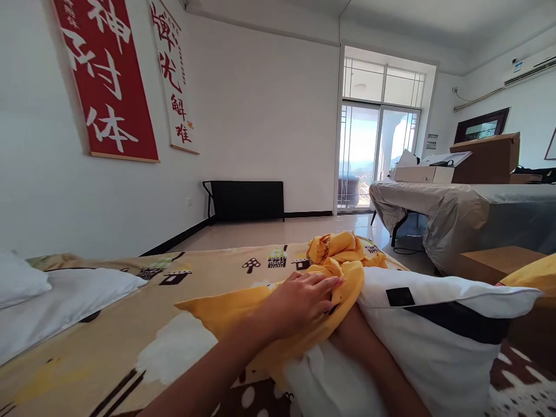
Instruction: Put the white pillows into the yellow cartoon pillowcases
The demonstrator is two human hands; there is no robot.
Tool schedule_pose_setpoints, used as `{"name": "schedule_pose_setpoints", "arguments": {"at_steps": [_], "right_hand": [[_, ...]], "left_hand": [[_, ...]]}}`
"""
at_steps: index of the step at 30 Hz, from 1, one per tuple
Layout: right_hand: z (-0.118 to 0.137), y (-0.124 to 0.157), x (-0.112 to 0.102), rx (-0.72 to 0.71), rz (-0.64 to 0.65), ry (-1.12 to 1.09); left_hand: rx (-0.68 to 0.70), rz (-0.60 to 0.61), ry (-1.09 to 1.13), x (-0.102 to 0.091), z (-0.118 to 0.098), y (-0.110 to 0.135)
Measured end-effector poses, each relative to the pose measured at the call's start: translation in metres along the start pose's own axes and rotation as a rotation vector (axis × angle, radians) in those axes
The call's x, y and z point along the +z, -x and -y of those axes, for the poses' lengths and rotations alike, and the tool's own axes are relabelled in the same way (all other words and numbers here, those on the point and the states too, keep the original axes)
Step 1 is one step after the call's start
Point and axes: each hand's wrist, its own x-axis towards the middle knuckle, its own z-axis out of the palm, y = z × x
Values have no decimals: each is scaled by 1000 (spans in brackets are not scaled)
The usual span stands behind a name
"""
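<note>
A beige cartoon-print bedsheet (130,330) spreads smooth and wide. On it lies a plump white pillow (438,341) with a black stripe. A soft, crumpled yellow pillowcase (234,313) bunches at the pillow's left end. The left hand (299,301) presses flat on the cloth, fingers relaxed. The right hand is hidden beneath it, its grip impossible to tell.

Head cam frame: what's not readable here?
Right hand: head view, hidden under the yellow cover; only the forearm shows, grip unknown.
Left hand palm: head view, face down on the cover.
Pillow: head view, near end cut by the bottom edge.
Box on far table: head view, print too small.
</note>
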Motion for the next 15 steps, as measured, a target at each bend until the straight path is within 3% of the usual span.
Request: {"name": "schedule_pose_setpoints", "arguments": {"at_steps": [3, 5, 8, 10, 12, 15], "right_hand": [[-5, -6, -14, 6, 45, -70], [-8, -6, -17, 44, 14, -108], [-16, -1, -13, 72, -8, -88], [-21, 3, -9, 72, 10, -68], [-23, 5, -6, 88, 7, -69], [-21, 5, -8, 153, -30, -106]], "left_hand": [[-237, -31, -35, -22, 31, 46], [-432, -172, -85, -31, 56, 82], [-645, -335, 22, -23, 96, 136], [-712, -299, 360, -6, 119, 167], [-708, -180, 733, 14, 135, 184], [-666, -72, 988, 31, 139, 181]]}}
